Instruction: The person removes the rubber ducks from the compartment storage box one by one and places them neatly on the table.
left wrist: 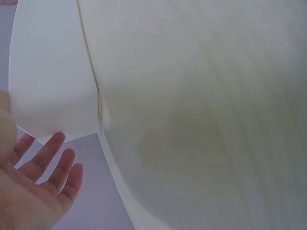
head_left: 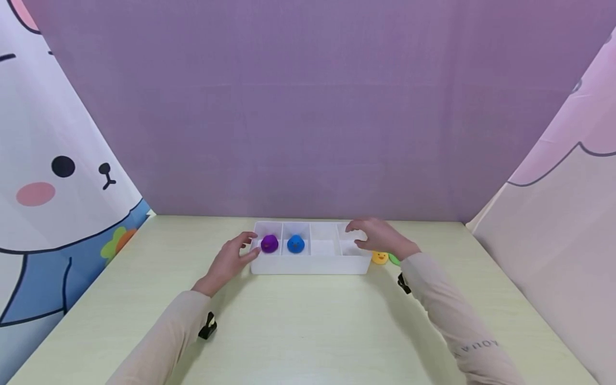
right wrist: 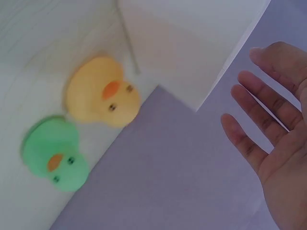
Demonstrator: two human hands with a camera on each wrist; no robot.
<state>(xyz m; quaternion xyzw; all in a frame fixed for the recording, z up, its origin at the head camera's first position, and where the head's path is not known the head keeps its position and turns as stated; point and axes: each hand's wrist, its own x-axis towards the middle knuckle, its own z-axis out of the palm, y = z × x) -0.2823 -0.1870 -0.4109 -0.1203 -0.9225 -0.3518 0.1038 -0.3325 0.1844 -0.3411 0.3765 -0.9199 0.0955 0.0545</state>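
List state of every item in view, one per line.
tray: upright on the table, four compartments, the two right ones without ducks
purple duck: upright in the leftmost compartment
blue duck: upright in the second compartment
yellow duck: on the table beside the tray's right end
green duck: on the table next to the yellow duck
left hand: open, at the tray's left end
right hand: open, over the tray's right end

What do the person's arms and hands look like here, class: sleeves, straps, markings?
Both arms wear long, pale beige sleeves. The right sleeve bears small dark lettering near the forearm. A black clip or strap sits at each wrist. The left hand and right hand are bare, with no gloves or rings visible.
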